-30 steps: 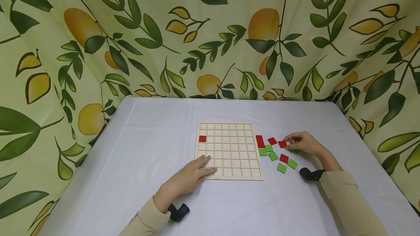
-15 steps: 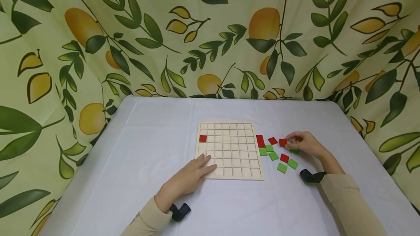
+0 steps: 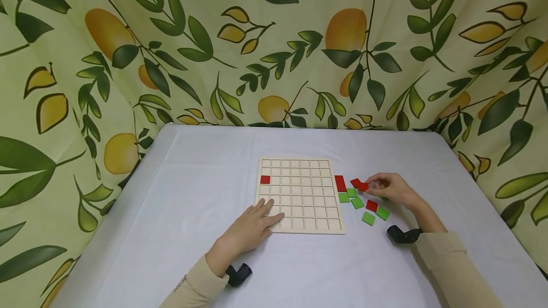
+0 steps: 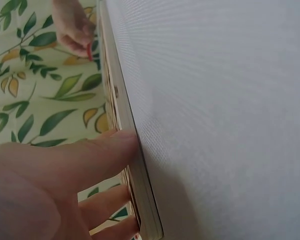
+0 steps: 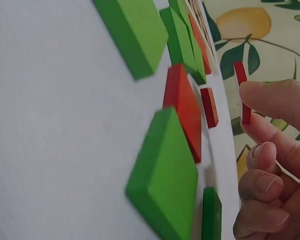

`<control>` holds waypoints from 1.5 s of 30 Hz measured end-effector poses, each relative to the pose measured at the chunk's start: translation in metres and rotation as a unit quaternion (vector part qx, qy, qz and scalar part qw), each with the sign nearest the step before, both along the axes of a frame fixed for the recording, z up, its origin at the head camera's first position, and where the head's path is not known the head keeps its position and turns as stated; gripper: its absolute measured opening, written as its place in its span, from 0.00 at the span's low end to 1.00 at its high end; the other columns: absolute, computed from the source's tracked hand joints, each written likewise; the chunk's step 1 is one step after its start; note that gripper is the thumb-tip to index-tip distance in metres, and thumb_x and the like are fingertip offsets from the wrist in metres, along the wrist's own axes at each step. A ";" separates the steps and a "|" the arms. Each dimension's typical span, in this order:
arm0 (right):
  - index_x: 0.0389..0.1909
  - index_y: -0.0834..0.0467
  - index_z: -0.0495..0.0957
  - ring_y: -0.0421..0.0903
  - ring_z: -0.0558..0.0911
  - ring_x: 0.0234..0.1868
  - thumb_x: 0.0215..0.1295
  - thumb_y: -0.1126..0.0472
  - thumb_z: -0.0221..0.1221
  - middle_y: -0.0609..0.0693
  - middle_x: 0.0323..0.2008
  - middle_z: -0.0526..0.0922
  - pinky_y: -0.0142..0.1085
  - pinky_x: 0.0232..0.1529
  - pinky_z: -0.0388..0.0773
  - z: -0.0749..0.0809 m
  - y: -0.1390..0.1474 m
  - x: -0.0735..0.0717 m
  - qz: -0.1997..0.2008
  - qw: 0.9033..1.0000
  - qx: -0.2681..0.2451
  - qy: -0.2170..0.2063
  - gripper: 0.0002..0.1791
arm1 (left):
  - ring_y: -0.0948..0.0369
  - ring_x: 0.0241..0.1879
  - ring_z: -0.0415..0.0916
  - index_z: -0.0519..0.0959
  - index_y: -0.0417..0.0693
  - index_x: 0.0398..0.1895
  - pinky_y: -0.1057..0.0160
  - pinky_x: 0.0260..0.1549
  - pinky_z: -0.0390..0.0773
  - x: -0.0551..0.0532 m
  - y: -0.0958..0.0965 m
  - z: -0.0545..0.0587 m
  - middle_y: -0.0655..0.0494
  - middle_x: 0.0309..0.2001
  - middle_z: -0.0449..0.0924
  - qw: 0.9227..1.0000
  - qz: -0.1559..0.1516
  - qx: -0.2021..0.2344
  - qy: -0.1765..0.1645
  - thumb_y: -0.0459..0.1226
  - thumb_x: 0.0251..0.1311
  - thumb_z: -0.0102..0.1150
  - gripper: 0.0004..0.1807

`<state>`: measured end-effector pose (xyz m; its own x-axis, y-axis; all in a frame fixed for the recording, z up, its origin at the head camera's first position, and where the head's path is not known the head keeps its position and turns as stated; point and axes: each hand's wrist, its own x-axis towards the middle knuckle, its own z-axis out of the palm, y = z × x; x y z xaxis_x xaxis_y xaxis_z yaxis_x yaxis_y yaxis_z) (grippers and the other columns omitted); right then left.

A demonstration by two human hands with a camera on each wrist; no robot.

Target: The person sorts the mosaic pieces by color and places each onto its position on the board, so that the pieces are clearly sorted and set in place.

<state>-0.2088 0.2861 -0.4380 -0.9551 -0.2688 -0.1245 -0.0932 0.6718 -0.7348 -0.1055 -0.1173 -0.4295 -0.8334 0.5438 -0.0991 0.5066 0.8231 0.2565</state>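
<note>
My right hand pinches a red square tile between thumb and finger, lifted off the table in the right wrist view. In the head view that tile overlaps another red tile lying on the cloth. My left hand rests with spread fingers on the near left corner of a pale wooden grid board. Its thumb lies along the board's edge in the left wrist view. One red tile sits in a cell in the board's left column, third row from the far side.
Right of the board lie a red piece, several green tiles and a red tile. One green tile is mostly hidden under my right hand in the head view. A white cloth covers the table; a leaf-patterned curtain hangs behind.
My right hand has raised the red tile from the table and shifted it slightly left, toward the board. The left hand keeps its place on the board.
</note>
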 end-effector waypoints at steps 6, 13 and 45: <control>0.46 0.69 0.78 0.36 0.67 0.27 0.58 0.63 0.66 0.48 0.26 0.69 0.24 0.25 0.66 0.000 -0.009 0.004 0.005 1.000 -0.001 0.012 0.18 | 0.43 0.73 0.59 0.69 0.59 0.67 0.44 0.69 0.67 0.000 0.000 0.001 0.44 0.73 0.62 1.000 -0.007 -0.011 0.002 0.41 0.67 0.53 0.24; 0.44 0.69 0.79 0.37 0.68 0.27 0.57 0.63 0.66 0.48 0.25 0.69 0.24 0.25 0.68 0.000 -0.017 0.007 0.002 1.000 0.004 0.017 0.17 | 0.42 0.73 0.59 0.69 0.58 0.68 0.45 0.69 0.67 -0.001 -0.002 0.003 0.44 0.73 0.61 1.000 -0.021 -0.013 0.008 0.41 0.68 0.53 0.25; 0.41 0.68 0.79 0.34 0.67 0.26 0.54 0.64 0.68 0.48 0.23 0.67 0.26 0.24 0.62 0.004 -0.068 0.017 0.035 0.996 -0.074 0.027 0.16 | 0.41 0.74 0.56 0.70 0.56 0.67 0.47 0.71 0.64 -0.003 -0.002 0.001 0.43 0.74 0.59 0.999 -0.008 0.021 -0.027 0.38 0.66 0.55 0.25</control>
